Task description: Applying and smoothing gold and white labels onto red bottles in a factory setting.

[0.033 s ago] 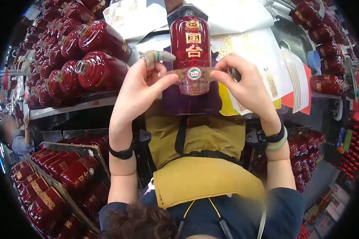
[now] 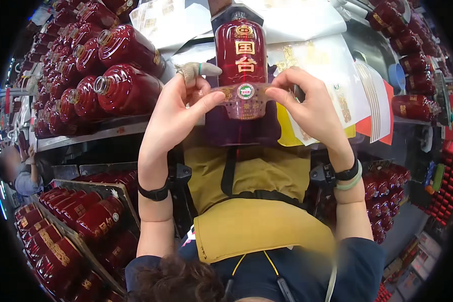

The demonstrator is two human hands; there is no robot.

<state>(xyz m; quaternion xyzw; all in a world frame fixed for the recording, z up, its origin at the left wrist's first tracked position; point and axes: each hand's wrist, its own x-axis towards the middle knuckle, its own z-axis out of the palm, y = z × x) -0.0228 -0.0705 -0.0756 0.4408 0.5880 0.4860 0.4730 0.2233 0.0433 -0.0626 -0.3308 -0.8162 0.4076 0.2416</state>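
A deep red glass bottle (image 2: 227, 55) with gold characters lies on its back on the bench, its neck at the black holder (image 2: 235, 12). Across its lower part stretches a clear sticker film (image 2: 245, 108) with gold print and a round green and white emblem. My left hand (image 2: 173, 108) pinches the film's left end between thumb and fingers; one of its fingers wears a grey fabric cover (image 2: 206, 69). The film's right end is pinched by my right hand (image 2: 309, 103). Whether the film is pressed flat to the glass, I cannot tell. Dark purple cloth (image 2: 216, 128) lies beneath the bottle.
Rows of red bottles (image 2: 128, 90) stand close on the left, more (image 2: 412, 106) on the right. White sticker sheets (image 2: 319, 60) cover the bench beside a blue cup (image 2: 396, 75). A crate of bottles (image 2: 98, 216) sits lower left; a person (image 2: 22, 176) is at far left.
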